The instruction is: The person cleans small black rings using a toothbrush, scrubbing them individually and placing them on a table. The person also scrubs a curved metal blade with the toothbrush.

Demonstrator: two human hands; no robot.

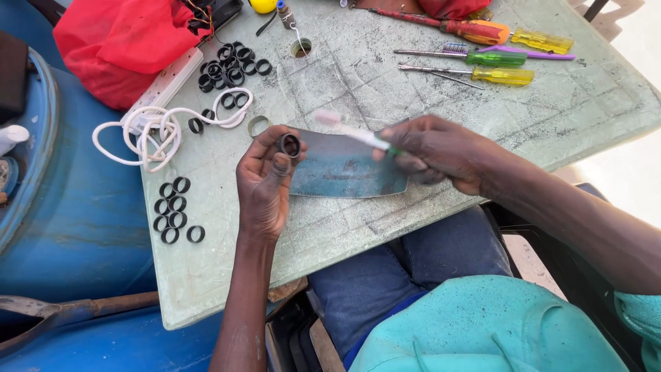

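A scratched pale-green surface (pixel 441 103) carries the work. The left hand (pixel 265 179) pinches a small dark ring (pixel 289 145) upright at its fingertips. Just to its right, the right hand (pixel 430 151) grips a toothbrush (pixel 351 129), long axis pointing left, bristles near the ring. More black rings (pixel 175 210) lie left.

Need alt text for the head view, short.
The left hand pinches a small black ring while the right hand points a toothbrush at it, over a worn table. More black rings, a white cord and screwdrivers lie around.
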